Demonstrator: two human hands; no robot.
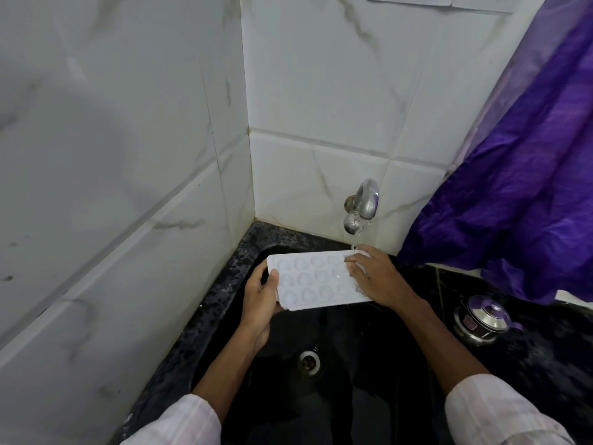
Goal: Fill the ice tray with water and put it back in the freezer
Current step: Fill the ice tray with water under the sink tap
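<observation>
A white ice tray with heart-shaped cups is held level over the black sink. My left hand grips its left end, thumb on top. My right hand holds its right end with fingers curled over the rim. A thin stream of water falls from the chrome tap on the tiled wall onto the tray's far right corner, beside my right fingers.
The sink's drain lies below the tray. A steel pot with a lid stands on the black counter to the right. A purple curtain hangs at the right. White marble tiles close off the left and back.
</observation>
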